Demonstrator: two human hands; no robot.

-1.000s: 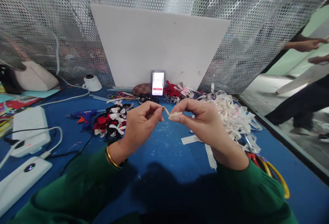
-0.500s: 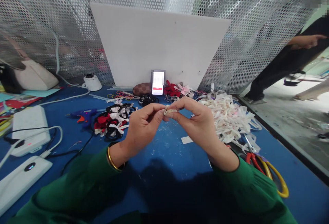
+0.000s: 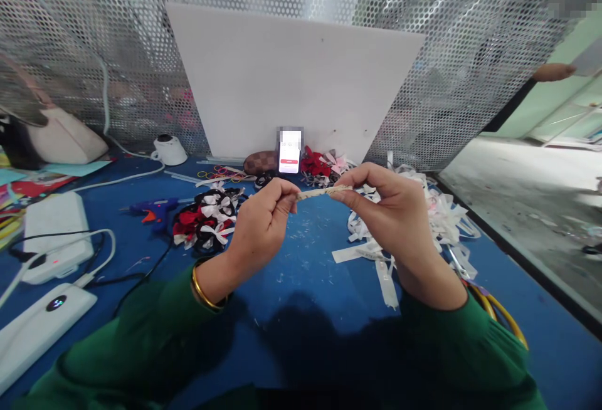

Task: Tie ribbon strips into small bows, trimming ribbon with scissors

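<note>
over the blue table [image 3: 301, 259], both hands [image 3: 258, 225] [image 3: 399, 222] pinch a cream strip [image 3: 314, 193].

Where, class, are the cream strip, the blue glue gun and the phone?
Cream strip [image 3: 315, 193], head view: its middle stretch.
Blue glue gun [image 3: 161, 209], head view: its body.
Phone [image 3: 288, 152], head view: its lit screen.
</note>
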